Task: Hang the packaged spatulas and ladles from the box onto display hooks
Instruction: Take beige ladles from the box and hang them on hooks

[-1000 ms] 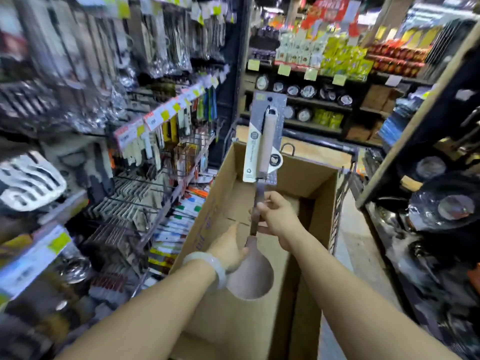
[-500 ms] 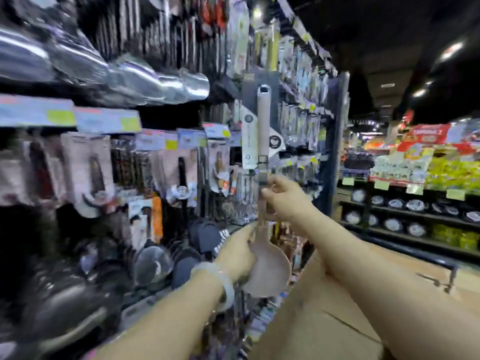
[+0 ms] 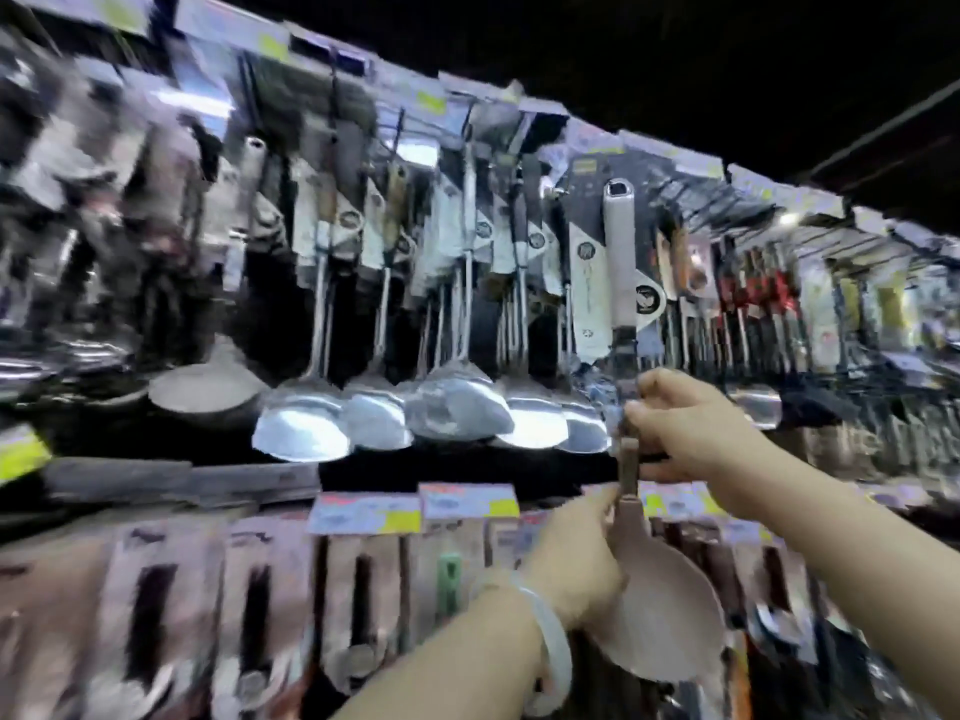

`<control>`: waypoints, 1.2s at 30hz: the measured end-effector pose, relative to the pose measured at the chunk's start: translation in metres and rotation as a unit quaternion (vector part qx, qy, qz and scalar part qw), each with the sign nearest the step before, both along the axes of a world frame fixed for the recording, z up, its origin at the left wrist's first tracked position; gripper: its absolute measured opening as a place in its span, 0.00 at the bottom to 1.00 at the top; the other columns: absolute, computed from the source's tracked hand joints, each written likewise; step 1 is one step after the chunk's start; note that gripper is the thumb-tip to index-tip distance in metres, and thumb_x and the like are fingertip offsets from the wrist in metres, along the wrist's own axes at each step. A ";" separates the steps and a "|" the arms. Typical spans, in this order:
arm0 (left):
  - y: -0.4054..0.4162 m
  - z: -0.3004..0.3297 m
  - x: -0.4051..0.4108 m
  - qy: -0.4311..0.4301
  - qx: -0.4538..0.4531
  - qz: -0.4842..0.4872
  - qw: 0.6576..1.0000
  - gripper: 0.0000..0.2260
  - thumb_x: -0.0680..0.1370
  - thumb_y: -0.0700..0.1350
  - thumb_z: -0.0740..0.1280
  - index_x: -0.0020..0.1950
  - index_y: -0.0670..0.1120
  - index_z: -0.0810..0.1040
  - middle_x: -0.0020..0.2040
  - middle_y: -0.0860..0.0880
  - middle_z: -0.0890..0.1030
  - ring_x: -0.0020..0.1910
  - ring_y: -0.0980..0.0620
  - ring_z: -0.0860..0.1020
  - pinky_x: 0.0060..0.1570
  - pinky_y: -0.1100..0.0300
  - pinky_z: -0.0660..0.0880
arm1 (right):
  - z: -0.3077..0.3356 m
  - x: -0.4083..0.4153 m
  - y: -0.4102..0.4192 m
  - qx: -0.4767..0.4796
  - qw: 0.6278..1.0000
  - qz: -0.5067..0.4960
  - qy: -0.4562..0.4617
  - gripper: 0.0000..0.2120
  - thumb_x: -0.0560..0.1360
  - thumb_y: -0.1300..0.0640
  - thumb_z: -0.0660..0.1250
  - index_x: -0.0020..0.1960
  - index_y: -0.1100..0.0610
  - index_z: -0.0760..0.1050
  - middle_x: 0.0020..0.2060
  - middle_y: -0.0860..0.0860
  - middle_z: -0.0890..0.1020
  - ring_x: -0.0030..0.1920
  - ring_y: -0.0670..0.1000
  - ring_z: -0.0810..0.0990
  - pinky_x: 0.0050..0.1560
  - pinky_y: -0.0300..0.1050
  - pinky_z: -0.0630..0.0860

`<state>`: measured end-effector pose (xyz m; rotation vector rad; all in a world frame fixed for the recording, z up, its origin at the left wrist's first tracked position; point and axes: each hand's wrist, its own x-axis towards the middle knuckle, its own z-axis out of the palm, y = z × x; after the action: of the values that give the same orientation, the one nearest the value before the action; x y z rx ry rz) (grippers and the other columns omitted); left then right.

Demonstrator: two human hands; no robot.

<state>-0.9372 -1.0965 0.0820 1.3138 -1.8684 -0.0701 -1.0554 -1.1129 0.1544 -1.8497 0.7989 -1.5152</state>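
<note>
Filling the upper half of the frame, steel ladles [image 3: 457, 356] are hanging in a row. Right of centre, the packaged ladle [image 3: 621, 283] is standing upright, right hand [image 3: 691, 423] gripping its stem, left hand [image 3: 576, 553] holding its bowl.

Shop, kitchenware aisle. Upper rail: a dense row of steel ladles [image 3: 457, 407] and turners hanging by their handles, most with printed card sleeves [image 3: 587, 298] on the grips. Above and below the row: strips of price tags [image 3: 470, 501], white with yellow patches, print too blurred to read. Lower tier: carded utensils [image 3: 363, 605] hung side by side in matching packs. More packaged goods [image 3: 758, 298] run along the same wall to the right.
</note>
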 end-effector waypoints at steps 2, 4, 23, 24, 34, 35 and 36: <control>0.016 0.010 0.049 -0.013 0.000 0.033 0.999 0.21 0.75 0.36 0.62 0.67 0.49 0.69 0.61 0.44 0.77 0.60 0.46 0.76 0.52 0.60 0.74 | 0.009 0.048 0.011 0.008 0.999 0.031 -0.002 0.11 0.79 0.64 0.57 0.40 0.53 0.69 0.37 0.55 0.77 0.35 0.52 0.78 0.35 0.44 0.76; 0.035 0.020 0.098 -0.024 -0.010 0.079 0.997 0.17 0.74 0.38 0.63 0.62 0.50 0.72 0.57 0.45 0.79 0.58 0.45 0.77 0.51 0.59 0.73 | 0.017 0.096 0.024 0.005 0.999 0.052 0.000 0.10 0.78 0.64 0.58 0.40 0.54 0.69 0.38 0.55 0.75 0.35 0.51 0.77 0.36 0.45 0.76; 0.109 0.133 0.288 -0.028 -0.078 0.164 0.983 0.19 0.73 0.38 0.66 0.63 0.50 0.71 0.41 0.52 0.74 0.48 0.49 0.78 0.45 0.63 0.72 | 0.141 0.308 0.075 -0.047 0.983 0.172 0.051 0.11 0.78 0.68 0.54 0.41 0.56 0.67 0.34 0.55 0.76 0.32 0.51 0.77 0.31 0.44 0.77; 0.111 0.138 0.291 -0.026 -0.082 0.168 0.982 0.21 0.72 0.37 0.66 0.64 0.49 0.70 0.39 0.53 0.74 0.44 0.51 0.77 0.43 0.63 0.72 | 0.147 0.313 0.075 -0.053 0.982 0.175 0.049 0.12 0.78 0.68 0.53 0.39 0.56 0.67 0.34 0.56 0.76 0.32 0.52 0.77 0.32 0.45 0.76; 0.090 0.162 0.321 -0.044 -0.082 0.222 0.971 0.29 0.72 0.34 0.65 0.71 0.50 0.64 0.54 0.45 0.78 0.52 0.45 0.78 0.49 0.59 0.75 | 0.170 0.340 0.052 -0.056 0.980 0.190 0.030 0.12 0.79 0.69 0.52 0.42 0.57 0.67 0.33 0.55 0.75 0.31 0.51 0.75 0.23 0.39 0.74; 0.087 0.161 0.324 -0.048 -0.082 0.221 0.971 0.29 0.72 0.34 0.65 0.72 0.50 0.64 0.47 0.48 0.77 0.48 0.48 0.77 0.46 0.61 0.74 | 0.170 0.343 0.050 -0.050 0.980 0.193 0.029 0.11 0.78 0.69 0.51 0.42 0.57 0.67 0.33 0.56 0.75 0.31 0.52 0.75 0.26 0.40 0.75; 0.086 0.160 0.325 -0.051 -0.080 0.219 0.971 0.29 0.72 0.34 0.65 0.72 0.50 0.64 0.40 0.51 0.75 0.44 0.51 0.75 0.42 0.64 0.73 | 0.169 0.346 0.047 -0.045 0.980 0.194 0.026 0.11 0.78 0.68 0.51 0.43 0.57 0.67 0.33 0.56 0.75 0.31 0.52 0.75 0.29 0.42 0.76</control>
<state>-0.6118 -1.0106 0.2417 1.6064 -1.5867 0.3782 -0.7092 -1.0661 0.3234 -1.9791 0.3656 -1.2744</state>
